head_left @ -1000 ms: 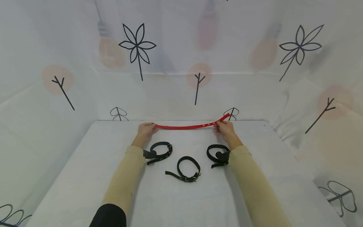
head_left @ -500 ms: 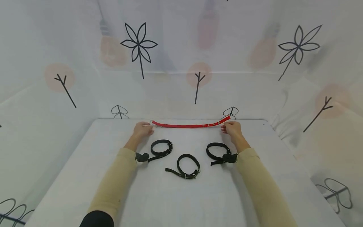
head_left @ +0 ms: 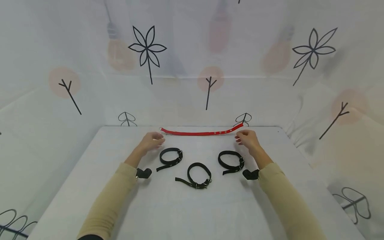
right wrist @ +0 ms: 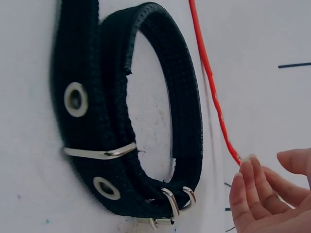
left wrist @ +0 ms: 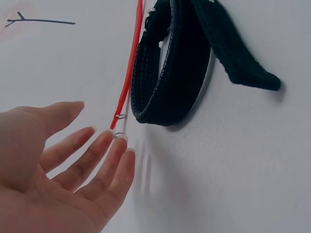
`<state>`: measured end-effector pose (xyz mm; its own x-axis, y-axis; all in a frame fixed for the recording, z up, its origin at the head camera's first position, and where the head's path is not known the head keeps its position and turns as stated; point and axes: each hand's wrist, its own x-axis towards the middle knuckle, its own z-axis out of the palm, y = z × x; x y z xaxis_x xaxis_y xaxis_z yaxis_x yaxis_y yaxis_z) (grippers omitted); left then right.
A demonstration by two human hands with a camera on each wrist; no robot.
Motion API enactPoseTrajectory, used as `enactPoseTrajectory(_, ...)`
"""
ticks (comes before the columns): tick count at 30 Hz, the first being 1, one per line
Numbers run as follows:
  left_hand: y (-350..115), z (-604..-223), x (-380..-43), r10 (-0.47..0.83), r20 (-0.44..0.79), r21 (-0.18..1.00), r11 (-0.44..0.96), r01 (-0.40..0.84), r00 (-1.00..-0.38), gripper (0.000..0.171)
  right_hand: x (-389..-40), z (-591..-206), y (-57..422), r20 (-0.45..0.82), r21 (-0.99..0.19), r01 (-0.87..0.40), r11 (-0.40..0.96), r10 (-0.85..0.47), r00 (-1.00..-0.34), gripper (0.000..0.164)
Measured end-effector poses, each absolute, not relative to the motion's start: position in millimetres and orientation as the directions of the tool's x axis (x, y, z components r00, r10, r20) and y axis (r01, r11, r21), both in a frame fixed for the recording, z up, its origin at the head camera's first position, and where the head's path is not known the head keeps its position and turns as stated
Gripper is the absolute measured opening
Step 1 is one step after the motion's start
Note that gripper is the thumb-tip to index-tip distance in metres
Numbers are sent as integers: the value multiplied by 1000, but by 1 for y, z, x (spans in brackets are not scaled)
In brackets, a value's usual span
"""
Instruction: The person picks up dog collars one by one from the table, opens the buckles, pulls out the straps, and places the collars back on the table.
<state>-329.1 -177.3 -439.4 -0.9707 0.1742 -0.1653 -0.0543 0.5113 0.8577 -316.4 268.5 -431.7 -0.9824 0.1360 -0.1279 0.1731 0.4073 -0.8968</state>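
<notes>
A red collar (head_left: 198,134) with metal eyelets lies stretched out along the table's far edge, its right end bent upward. My left hand (head_left: 152,141) hovers just short of its ringed left end, fingers loosely spread and holding nothing. Near the eyelet end is my right hand (head_left: 247,138), fingers relaxed, thumb apart and nothing between them. In the left wrist view a black collar (left wrist: 187,73), buckled into a loop, stands beyond the fingertips. Another black collar (right wrist: 187,97) fills much of the right wrist view, showing its eyelets and metal buckle.
A third black collar (head_left: 199,176) is looped on the white table (head_left: 192,213), nearer the body, between the other two. Behind the table hangs a pale cloth backdrop (head_left: 180,100) with printed flowers. Small black wrist cameras (head_left: 144,173) stick out from the sleeves.
Both hands have let go of the red collar and drawn apart, outward and slightly back. The red collar now lies by itself; the black collars have stayed in place.
</notes>
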Motion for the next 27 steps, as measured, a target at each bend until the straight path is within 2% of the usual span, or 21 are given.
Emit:
enactPoseTrajectory(12, -186, -442, -312, 269, -125, 790, 609, 68, -955, 45, -296, -425, 252, -104, -864, 88, 495, -5, -995, 43)
enactPoseTrajectory(18, -189, -444, -301, 268, -119, 765, 639, 84, -956, 44, -285, -424, 235, -104, -845, 14, 535, -137, -985, 45)
enactPoseTrajectory(27, -191, -451, -288, 250, -168, 742, 668, 44, -953, 47, -270, -418, 196, -86, -820, -60, 569, -226, -970, 43)
